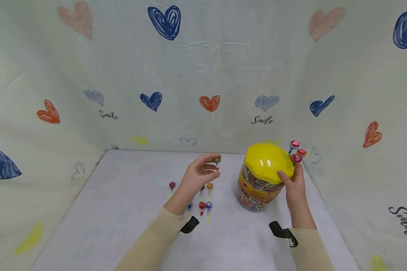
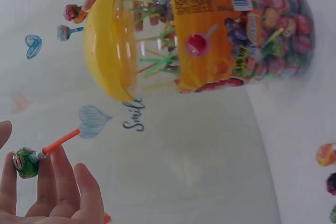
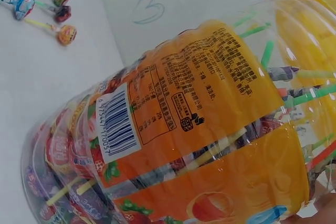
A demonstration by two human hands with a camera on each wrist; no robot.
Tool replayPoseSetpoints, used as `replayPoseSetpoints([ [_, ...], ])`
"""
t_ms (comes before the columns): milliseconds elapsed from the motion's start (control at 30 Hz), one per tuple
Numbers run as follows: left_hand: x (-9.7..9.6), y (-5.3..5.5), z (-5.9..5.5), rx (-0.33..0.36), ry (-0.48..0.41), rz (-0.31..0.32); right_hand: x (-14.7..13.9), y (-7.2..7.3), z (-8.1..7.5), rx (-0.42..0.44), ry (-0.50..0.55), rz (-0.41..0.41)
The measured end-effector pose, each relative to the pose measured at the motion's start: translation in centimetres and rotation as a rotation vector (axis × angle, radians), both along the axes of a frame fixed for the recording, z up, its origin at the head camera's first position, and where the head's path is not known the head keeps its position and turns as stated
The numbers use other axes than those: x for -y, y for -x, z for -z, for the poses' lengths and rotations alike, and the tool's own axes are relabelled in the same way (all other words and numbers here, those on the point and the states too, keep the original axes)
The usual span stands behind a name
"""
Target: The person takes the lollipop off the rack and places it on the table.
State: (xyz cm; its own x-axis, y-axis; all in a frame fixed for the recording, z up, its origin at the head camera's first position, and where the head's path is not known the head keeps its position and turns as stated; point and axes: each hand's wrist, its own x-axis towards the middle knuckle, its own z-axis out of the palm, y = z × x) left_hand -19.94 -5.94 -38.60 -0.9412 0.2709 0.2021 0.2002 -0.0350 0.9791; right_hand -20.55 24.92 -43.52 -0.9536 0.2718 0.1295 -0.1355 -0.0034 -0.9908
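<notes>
My left hand (image 1: pixel 200 173) pinches a green-wrapped lollipop (image 2: pixel 26 162) between thumb and fingertips, above the table; its orange-red stick (image 2: pixel 61 141) points away from the palm in the left wrist view. With my right hand (image 1: pixel 296 188) I grip a clear plastic jar (image 1: pixel 257 190) by its yellow domed lid (image 1: pixel 268 161), tilting it. Lollipops with coloured sticks fill the jar behind an orange label (image 3: pixel 178 93). Several red and blue lollipops (image 1: pixel 296 158) stick out at the lid's right edge beside my right fingers, which partly hide their sticks.
On the white table (image 1: pixel 129 210), loose lollipops lie in rough rows below my left hand, among them a red one (image 1: pixel 202 205), a blue one (image 1: pixel 208 205) and an orange one (image 3: pixel 66 34). A heart-printed cloth (image 1: pixel 230 75) hangs behind and at both sides.
</notes>
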Motion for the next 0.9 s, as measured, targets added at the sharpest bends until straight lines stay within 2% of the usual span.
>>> replayPoseSetpoints([
  [133,2.1,-1.4,1.8,0.048,0.017,-0.055,0.1,-0.1,0.3,0.024,-0.016,0.011],
  [300,4.5,-2.6,4.0,0.080,0.057,-0.107,0.2,-0.1,0.4,0.045,-0.018,0.020],
  [567,8.2,-3.7,6.9,0.153,0.173,-0.220,0.2,-0.1,0.3,0.038,-0.023,0.015],
  [700,9.4,-4.3,8.1,0.185,0.192,-0.255,0.2,-0.3,0.3,0.037,-0.029,0.014],
  [900,11.0,-4.2,10.0,0.218,0.303,-0.316,0.2,-0.2,0.5,0.029,-0.012,0.007],
])
